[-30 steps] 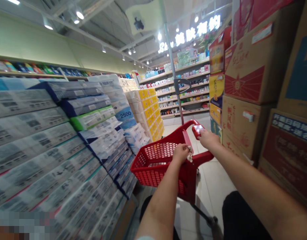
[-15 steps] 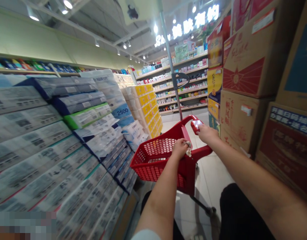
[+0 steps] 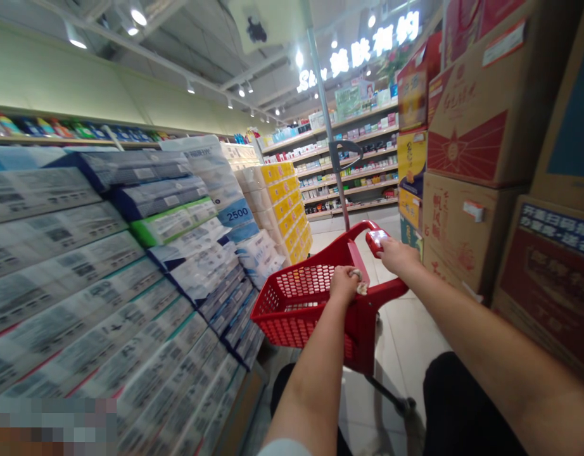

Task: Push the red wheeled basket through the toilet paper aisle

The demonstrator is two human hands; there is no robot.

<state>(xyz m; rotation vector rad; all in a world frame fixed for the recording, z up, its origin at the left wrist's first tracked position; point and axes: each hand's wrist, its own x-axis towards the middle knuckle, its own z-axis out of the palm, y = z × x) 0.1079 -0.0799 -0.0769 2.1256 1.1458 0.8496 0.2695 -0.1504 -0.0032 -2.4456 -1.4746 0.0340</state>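
Observation:
A red plastic shopping cart [image 3: 296,304] with a mesh basket stands in the aisle just ahead of me. My left hand [image 3: 344,285] is closed on the left part of its handle, with a small crumpled white scrap tucked in the fingers. My right hand [image 3: 396,255] grips the right part of the handle, and a small red phone-like object [image 3: 376,240] shows at its fingertips. The basket looks empty from here. Both my forearms reach forward from the lower edge of the view.
Stacked tissue and paper packs [image 3: 130,266] line the left side, with yellow packs [image 3: 287,209] further on. Tall stacks of cardboard boxes [image 3: 482,158] wall the right. A grey pole [image 3: 330,133] rises ahead of the cart. Stocked shelves [image 3: 349,171] cross the aisle's far end.
Both hands keep the same hold on the handle. The cart and the view have shifted only slightly along the aisle.

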